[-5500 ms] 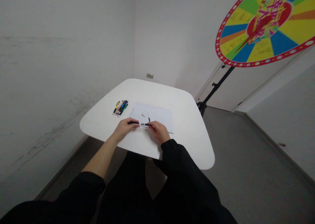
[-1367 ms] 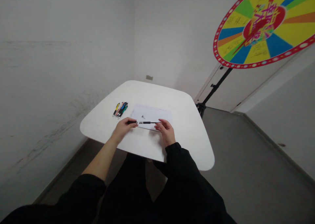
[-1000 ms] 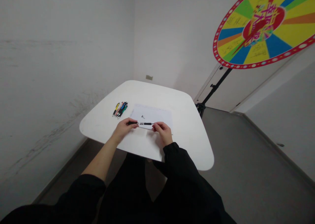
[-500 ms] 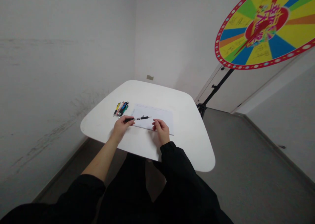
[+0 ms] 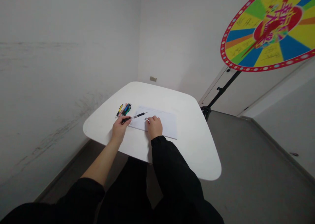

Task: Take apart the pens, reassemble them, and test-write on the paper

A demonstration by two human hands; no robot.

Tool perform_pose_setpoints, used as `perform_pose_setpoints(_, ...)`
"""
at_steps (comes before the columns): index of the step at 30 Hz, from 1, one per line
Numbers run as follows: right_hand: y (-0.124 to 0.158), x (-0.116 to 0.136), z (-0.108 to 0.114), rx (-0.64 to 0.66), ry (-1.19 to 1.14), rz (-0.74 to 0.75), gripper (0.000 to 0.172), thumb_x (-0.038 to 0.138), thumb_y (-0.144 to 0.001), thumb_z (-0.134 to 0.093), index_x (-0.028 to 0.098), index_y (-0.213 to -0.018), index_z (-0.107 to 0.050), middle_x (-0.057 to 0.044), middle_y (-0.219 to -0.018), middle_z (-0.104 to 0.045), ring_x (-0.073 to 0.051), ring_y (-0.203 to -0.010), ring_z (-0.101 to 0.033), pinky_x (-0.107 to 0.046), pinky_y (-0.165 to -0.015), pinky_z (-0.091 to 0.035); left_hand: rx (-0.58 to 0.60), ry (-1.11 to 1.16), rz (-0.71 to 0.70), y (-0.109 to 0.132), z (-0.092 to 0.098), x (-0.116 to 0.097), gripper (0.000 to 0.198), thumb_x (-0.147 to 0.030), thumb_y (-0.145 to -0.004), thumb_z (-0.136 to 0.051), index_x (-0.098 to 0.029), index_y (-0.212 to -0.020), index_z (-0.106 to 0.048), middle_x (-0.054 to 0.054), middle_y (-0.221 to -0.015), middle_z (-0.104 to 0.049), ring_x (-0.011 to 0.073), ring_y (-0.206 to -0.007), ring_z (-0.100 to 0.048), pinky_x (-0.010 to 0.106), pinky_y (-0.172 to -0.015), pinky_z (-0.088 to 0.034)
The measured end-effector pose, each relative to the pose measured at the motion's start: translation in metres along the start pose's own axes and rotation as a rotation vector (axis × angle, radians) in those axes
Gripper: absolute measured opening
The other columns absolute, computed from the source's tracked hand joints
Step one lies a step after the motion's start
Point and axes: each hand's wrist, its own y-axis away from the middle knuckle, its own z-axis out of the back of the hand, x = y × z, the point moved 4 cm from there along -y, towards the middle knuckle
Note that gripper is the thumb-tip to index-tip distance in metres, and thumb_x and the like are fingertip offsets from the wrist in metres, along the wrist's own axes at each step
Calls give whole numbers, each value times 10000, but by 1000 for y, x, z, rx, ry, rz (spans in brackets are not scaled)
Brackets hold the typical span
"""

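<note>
My left hand [image 5: 119, 128] is closed around the black end of a pen [image 5: 139, 115]. The pen points right and slightly away, with a pale middle stretch, a dark front part and a thin tip. Over the paper, my right hand [image 5: 155, 127] pinches a small silvery-white piece [image 5: 147, 120] between thumb and fingers; its exact kind is too small to make out. That piece is just to the right of and below the pen, apart from it. Beneath both lies a white sheet or pad of paper [image 5: 167, 122] with faint marks near its left edge.
Several pens [image 5: 125, 109], some yellow, blue and green, lie in a bunch on the left of the white table [image 5: 194, 148]. Walls stand close at the left and back. A colourful prize wheel [image 5: 268, 30] on a black stand [image 5: 223, 88] is at the right.
My right hand has moved left towards the pen and now holds the small silvery piece. The pen's tip has tilted further away from me. The view has shifted slightly.
</note>
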Motion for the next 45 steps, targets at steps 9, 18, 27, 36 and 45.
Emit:
perform_pose_setpoints(9, -4, -3, -11, 77, 35, 28, 240, 157, -981, -488, 190, -936, -721, -138, -995, -625, -275, -950, -519, -381, -800, -418, 18, -57, 10, 1, 0, 0, 332, -385, -724, -767, -211, -1006, -745, 73, -1078, -746, 245, -990, -670, 349, -853, -510)
perform_pose_setpoints(18, -1, -7, -7, 11, -11, 135, 256, 125, -978, -445, 173, -967, -696, -140, -1006, -622, -269, -939, -513, -390, -838, -432, 21, -88, 37, 2, -1, -1, 337, -386, -713, -761, -209, -1000, -745, 75, -1069, -746, 227, -944, -668, 317, -779, -511)
perform_pose_setpoints(27, -2, -45, 15, -65, -479, 68, 191, 232, -977, -447, 207, -975, -636, -75, -925, -652, -226, -885, -596, -356, -827, -471, 74, -151, 34, 1, -2, 5, 324, -410, -718, -757, -218, -979, -748, 55, -957, -744, 210, -839, -664, 304, -706, -520)
perform_pose_setpoints(36, 3, -57, 28, -80, -751, 5, 113, 294, -876, -561, 240, -874, -660, -50, -901, -675, -220, -883, -626, -370, -823, -518, 139, -171, 34, 3, -4, 5, 343, -428, -676, -815, -215, -939, -764, 57, -893, -753, 236, -870, -669, 338, -779, -528)
perform_pose_setpoints(45, 2, -51, 26, -35, -808, 26, 130, 285, -874, -565, 242, -870, -687, -48, -904, -685, -217, -894, -637, -372, -838, -524, 156, -173, 35, 3, -5, 7, 315, -406, -677, -820, -222, -928, -773, 61, -893, -758, 246, -887, -673, 350, -801, -537)
